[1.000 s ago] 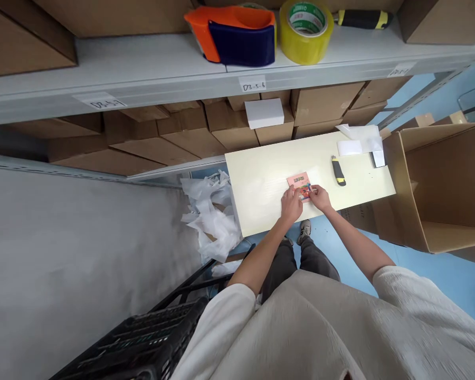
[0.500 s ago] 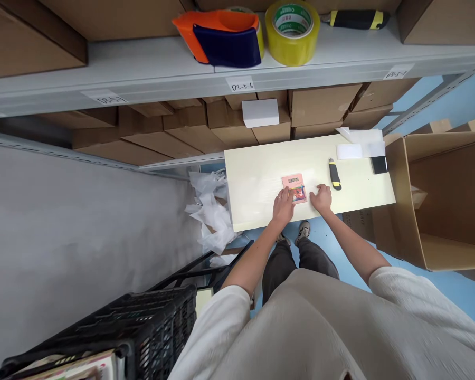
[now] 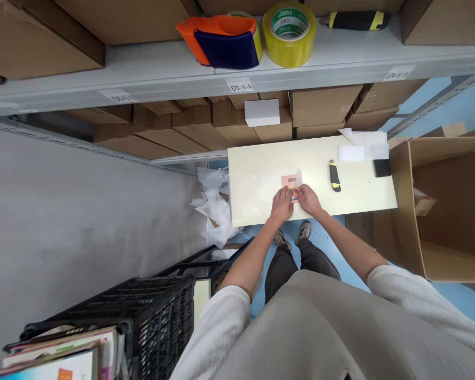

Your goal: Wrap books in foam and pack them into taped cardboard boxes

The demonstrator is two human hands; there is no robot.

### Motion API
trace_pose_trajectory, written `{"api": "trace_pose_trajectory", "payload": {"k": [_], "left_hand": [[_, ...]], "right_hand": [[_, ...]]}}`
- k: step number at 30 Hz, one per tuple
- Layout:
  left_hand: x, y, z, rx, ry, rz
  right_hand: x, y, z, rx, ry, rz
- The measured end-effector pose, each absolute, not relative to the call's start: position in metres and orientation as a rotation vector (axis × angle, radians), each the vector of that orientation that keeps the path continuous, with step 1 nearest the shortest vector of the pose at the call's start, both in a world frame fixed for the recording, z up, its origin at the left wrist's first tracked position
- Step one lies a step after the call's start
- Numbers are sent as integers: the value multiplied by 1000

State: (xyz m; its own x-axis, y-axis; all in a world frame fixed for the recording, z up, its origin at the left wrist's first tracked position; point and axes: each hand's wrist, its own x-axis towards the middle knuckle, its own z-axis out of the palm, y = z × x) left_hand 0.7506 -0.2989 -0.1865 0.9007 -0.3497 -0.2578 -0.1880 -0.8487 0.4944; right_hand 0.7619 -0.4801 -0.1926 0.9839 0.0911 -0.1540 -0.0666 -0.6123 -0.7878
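Observation:
A small pink booklet [image 3: 287, 181] with a coloured picture on its cover lies on the cream tabletop [image 3: 253, 179]. My left hand [image 3: 282, 205] rests on its lower left part, fingers stretched out over the cover. From the right, my right hand [image 3: 309, 200] reaches over the booklet's edge, with thumb and fingertips pinched on a thin translucent sheet [image 3: 299, 176] that folds up over the right side. Both hands hide much of the lower cover. A black and yellow utility knife [image 3: 334, 176] lies to the right of my right hand.
White papers [image 3: 354, 152] and a black flat object [image 3: 382, 168] lie at the table's right end, beside a large open carton [image 3: 417, 211]. Ahead, a metal shelf holds boxes, a tape dispenser [image 3: 225, 45] and a tape roll [image 3: 291, 45]. A black crate [image 3: 162, 316] of books stands at lower left.
My right hand has moved left from the bare tabletop onto the booklet's right side, and the translucent sheet now stands folded over it. My left hand stays on the booklet.

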Motion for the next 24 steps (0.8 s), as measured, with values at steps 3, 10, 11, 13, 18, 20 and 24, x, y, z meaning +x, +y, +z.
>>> {"api": "trace_pose_trajectory", "payload": {"k": [3, 10, 11, 13, 18, 20, 24], "left_hand": [[754, -298, -186, 2576, -380, -468], [754, -305, -182, 2615, -375, -502], [754, -305, -181, 2624, -380, -514], [755, -305, -179, 2624, -382, -533], [763, -305, -175, 2590, -320, -558], [768, -307, -173, 2576, -265, -572], [773, -311, -171, 2560, -210, -613]], "right_hand": [[759, -473, -199, -2210, -149, 232], [739, -481, -200, -2029, -144, 238], [738, -484, -200, -2023, -91, 230], [740, -490, -203, -2065, 37, 184], [762, -493, -219, -2146, 253, 193], [767, -490, -223, -2142, 297, 234], [759, -485, -219, -2307, 182, 227]]}}
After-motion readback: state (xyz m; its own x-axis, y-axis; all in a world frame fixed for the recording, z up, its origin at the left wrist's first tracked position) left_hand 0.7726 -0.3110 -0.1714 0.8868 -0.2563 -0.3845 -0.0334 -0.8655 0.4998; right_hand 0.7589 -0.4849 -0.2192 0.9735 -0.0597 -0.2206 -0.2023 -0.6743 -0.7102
